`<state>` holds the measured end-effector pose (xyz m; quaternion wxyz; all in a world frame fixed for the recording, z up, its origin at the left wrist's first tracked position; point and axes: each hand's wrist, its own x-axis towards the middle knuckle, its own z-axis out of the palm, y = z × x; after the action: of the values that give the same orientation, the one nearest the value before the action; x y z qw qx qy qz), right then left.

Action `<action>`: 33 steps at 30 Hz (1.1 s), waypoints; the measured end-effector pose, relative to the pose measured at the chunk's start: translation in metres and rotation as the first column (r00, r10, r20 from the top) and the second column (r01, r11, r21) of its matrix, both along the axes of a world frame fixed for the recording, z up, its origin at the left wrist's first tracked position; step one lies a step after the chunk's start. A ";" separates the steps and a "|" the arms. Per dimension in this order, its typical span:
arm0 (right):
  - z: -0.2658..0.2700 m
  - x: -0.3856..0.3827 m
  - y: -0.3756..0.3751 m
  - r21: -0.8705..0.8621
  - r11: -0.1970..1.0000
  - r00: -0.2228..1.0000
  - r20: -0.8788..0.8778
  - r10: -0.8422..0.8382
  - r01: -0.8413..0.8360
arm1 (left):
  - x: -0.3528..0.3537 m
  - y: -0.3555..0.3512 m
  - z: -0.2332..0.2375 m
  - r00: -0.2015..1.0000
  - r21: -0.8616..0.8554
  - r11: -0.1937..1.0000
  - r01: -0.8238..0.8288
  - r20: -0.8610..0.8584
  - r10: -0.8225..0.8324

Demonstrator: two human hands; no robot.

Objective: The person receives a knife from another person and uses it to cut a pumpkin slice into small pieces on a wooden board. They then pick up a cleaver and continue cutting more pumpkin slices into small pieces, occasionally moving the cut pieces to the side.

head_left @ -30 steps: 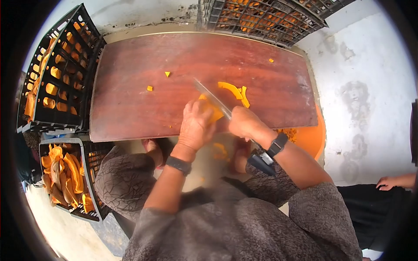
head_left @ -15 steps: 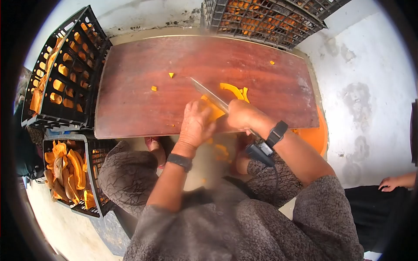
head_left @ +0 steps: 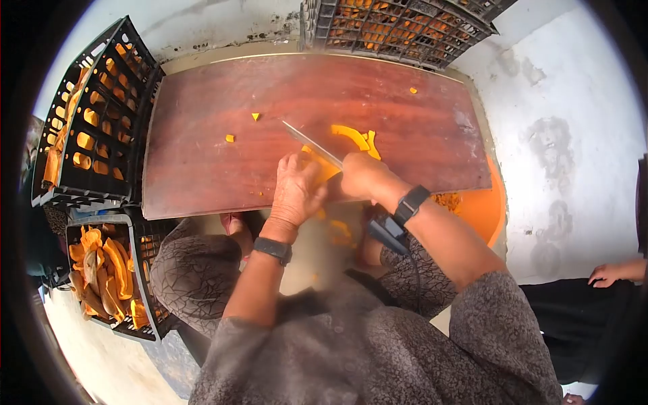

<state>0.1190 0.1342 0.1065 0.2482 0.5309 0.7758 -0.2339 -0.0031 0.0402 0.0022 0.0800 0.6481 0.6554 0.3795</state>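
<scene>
One pumpkin piece (head_left: 329,171) was clamped under the left hand (head_left: 297,182) while the right hand (head_left: 365,177) clasped the knife (head_left: 312,144), so safe slicing likely wanted a tucked-back left hold.

1. Apparently a food-preparation workroom: black crates (head_left: 88,181) of cut orange pieces (head_left: 116,264) left of the left hand (head_left: 297,185).
2. Bare, stained wall (head_left: 553,169) well right of the right hand (head_left: 366,178).
3. Broad worktop (head_left: 202,101) under both hands.

A thin-bladed knife (head_left: 309,142) slants just beside an orange piece (head_left: 328,171) near the front edge of the reddish tabletop (head_left: 202,121).
</scene>
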 end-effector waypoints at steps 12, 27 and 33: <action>-0.014 0.004 -0.003 0.132 0.990 0.997 -0.055 0.062 -0.054 | 0.001 0.001 0.003 1.000 -0.035 0.999 0.008 0.011 -0.007; -0.016 0.002 -0.003 0.144 0.990 0.995 -0.104 0.014 0.001 | 0.013 -0.004 0.000 0.998 0.003 1.000 -0.012 -0.062 0.012; -0.022 0.009 -0.005 0.146 0.989 0.987 -0.162 -0.002 0.026 | -0.008 -0.009 0.001 0.980 0.019 1.000 0.023 -0.200 -0.018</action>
<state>0.1276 0.1291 0.0845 0.1429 0.5326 0.8048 -0.2196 -0.0111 0.0317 0.0033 0.0107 0.6906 0.6493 0.3184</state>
